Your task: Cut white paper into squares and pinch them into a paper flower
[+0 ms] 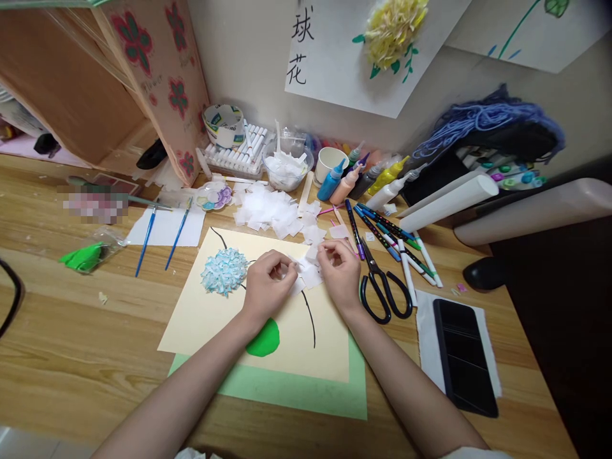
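Observation:
My left hand (268,280) is closed in a pinch over the cream sheet (191,325); whatever lies between its fingertips is too small to make out. A small white paper piece (312,255) is pinched in my right hand (340,271), which is closed. Between the hands, more white paper pieces (310,273) lie on the sheet, at the top of a drawn black line (310,319). A fluffy blue-and-white paper flower (224,271) sits on the sheet left of my left hand. A green rounded shape (264,339) shows below my left wrist.
Under the cream sheet lies a green sheet (306,392). Black-handled scissors (382,287) and several markers (382,233) lie at the right, with a black phone-like slab (466,357) nearer. Behind are loose white paper squares (268,207), a plastic bowl (287,169) and paint bottles (347,185).

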A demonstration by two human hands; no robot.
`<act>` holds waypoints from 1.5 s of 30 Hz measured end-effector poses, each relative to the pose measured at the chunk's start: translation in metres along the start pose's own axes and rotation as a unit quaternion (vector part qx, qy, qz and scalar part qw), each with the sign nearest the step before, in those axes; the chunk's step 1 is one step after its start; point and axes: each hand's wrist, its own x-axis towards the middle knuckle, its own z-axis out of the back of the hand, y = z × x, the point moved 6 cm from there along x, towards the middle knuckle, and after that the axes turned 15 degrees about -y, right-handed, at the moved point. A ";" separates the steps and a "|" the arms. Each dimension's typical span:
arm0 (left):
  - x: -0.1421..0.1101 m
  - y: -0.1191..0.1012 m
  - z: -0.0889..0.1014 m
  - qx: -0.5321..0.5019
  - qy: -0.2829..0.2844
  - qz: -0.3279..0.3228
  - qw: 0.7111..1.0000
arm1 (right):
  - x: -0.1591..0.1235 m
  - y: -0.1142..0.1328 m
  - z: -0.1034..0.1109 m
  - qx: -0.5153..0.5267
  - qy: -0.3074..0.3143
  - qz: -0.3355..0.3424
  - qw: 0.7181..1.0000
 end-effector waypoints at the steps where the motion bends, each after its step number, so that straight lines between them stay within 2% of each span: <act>1: 0.000 0.001 0.000 -0.001 -0.003 0.004 1.000 | 0.003 -0.004 0.002 -0.006 -0.013 -0.004 1.000; 5: 0.001 0.005 0.002 -0.002 -0.018 0.026 0.999 | 0.011 -0.023 0.011 -0.012 -0.085 -0.067 0.994; 8: 0.001 0.007 0.001 -0.005 -0.015 0.017 1.000 | 0.013 -0.028 0.011 0.043 -0.093 -0.106 0.989; 10: 0.002 0.006 -0.002 0.004 0.000 -0.004 1.000 | 0.013 -0.021 0.010 0.045 -0.078 -0.075 0.993; 12: 0.001 0.004 -0.005 0.014 0.021 -0.028 0.999 | 0.013 -0.009 0.011 -0.011 -0.054 -0.001 0.998; 14: 0.000 0.002 -0.007 0.012 0.041 -0.048 0.998 | 0.011 0.003 0.008 -0.081 0.008 0.085 0.993; 16: 0.000 0.000 -0.007 0.006 0.045 -0.058 0.997 | 0.007 0.009 0.004 -0.126 0.083 0.141 0.978; 19: 0.000 -0.001 -0.004 0.001 0.024 -0.053 0.998 | 0.006 0.009 0.002 -0.150 0.130 0.169 0.965; 23: 0.000 0.000 -0.002 -0.014 0.014 -0.048 0.999 | 0.007 0.009 -0.001 -0.174 0.127 0.208 0.954; 27: 0.000 -0.001 -0.003 -0.011 0.021 -0.052 0.998 | 0.007 0.008 -0.002 -0.173 0.116 0.202 0.957; 31: -0.002 -0.003 -0.006 0.007 0.041 -0.053 0.998 | 0.012 0.004 0.003 -0.094 0.097 0.084 0.987; 34: -0.004 -0.005 -0.008 0.021 0.065 -0.053 0.996 | 0.014 0.005 0.006 -0.061 0.101 0.026 0.993; 36: -0.004 -0.006 -0.009 0.028 0.072 -0.052 0.996 | 0.014 0.009 0.005 -0.073 0.128 0.051 0.988; 39: -0.003 -0.006 -0.008 0.033 0.071 -0.049 0.996 | 0.012 0.012 0.001 -0.132 0.170 0.137 0.967; 41: -0.003 -0.005 -0.008 0.034 0.069 -0.047 0.996 | 0.011 0.011 0.000 -0.169 0.169 0.177 0.955; 45: -0.003 -0.005 -0.009 0.030 0.066 -0.046 0.996 | 0.010 0.009 -0.001 -0.193 0.143 0.203 0.949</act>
